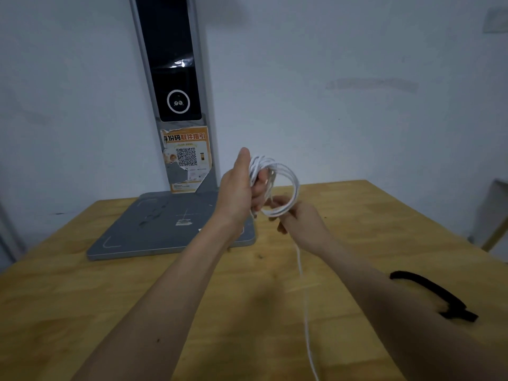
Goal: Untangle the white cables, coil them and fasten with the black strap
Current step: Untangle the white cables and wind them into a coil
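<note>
Coiling is the step in hand: your left hand (237, 188) grips the white cable (277, 188) loops above the table (82, 298), your right hand (297, 218) pinches the loose end, so wind the remaining tail, then take the black strap (431, 295) beside your right arm.

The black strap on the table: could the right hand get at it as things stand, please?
Probably not straight away. The black strap lies bare on the table beside the right forearm, but the right hand holds the white cable coil with the left hand.
</note>
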